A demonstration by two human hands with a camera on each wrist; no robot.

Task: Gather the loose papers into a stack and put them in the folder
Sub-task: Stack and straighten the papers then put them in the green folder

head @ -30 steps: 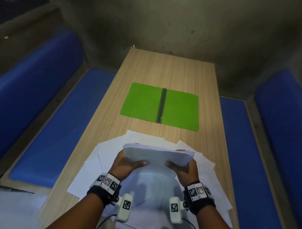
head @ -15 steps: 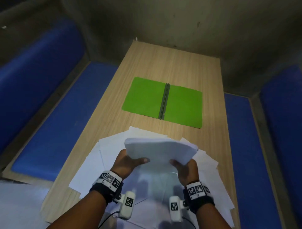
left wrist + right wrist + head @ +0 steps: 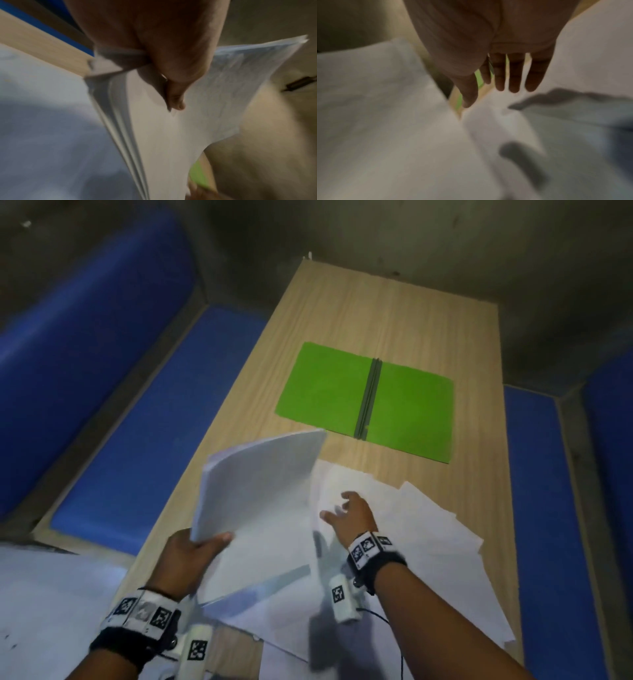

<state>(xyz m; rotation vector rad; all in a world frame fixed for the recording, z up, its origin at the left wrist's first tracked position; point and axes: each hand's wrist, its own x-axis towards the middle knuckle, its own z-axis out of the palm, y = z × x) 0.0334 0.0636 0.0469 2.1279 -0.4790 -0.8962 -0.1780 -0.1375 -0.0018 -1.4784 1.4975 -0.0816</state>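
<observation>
left hand [image 3: 191, 553] pinches the white paper stack [image 3: 260, 494] at its near corner, frame centre-left; right hand [image 3: 349, 513] spread wide, nearer the loose white sheets [image 3: 442, 529] lower right. open green folder [image 3: 411, 412] beyond both on the tabletop [image 3: 376, 313].

The left hand [image 3: 191, 556] grips a paper stack [image 3: 260, 501] by its near corner, thumb on top. Beyond the right hand's [image 3: 352, 517] spread fingers [image 3: 346, 496], the open green folder [image 3: 366, 402] lies flat on the surface [image 3: 394, 320].

Booth seating: wooden table [image 3: 394, 313] between blue padded benches [image 3: 144, 392], concrete wall.
</observation>
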